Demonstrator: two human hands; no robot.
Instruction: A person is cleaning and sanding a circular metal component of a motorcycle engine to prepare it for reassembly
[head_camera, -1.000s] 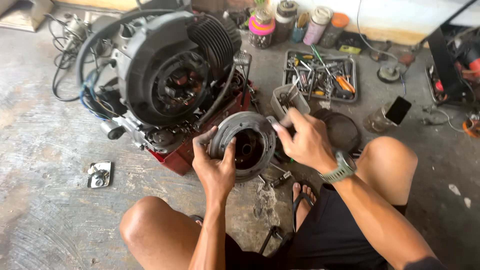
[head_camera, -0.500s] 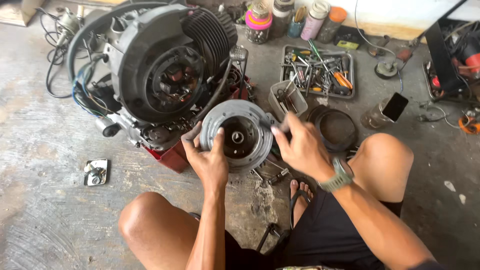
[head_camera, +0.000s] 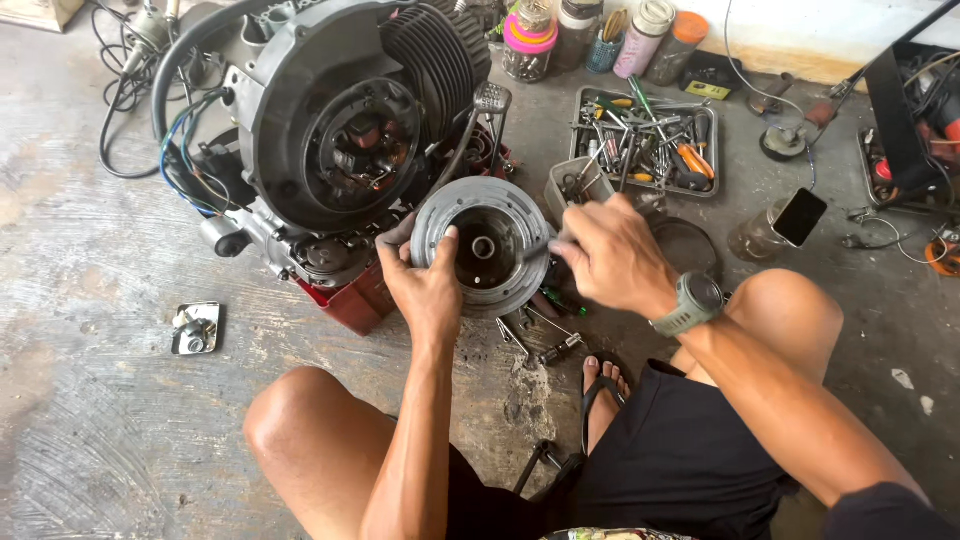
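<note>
My left hand (head_camera: 428, 290) grips the round metal flywheel (head_camera: 484, 245) at its lower-left rim, thumb inside the bowl. My right hand (head_camera: 612, 255) pinches its right edge, fingers closed on it. Flywheel is upright, open side to me, just beside the engine (head_camera: 340, 140) on the concrete floor (head_camera: 90, 420). Tool tray (head_camera: 645, 140) behind.

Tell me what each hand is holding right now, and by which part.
The left hand grips the round metal flywheel by its left rim, thumb over the edge. The right hand touches its right rim; whether it pinches something small cannot be told.
</note>
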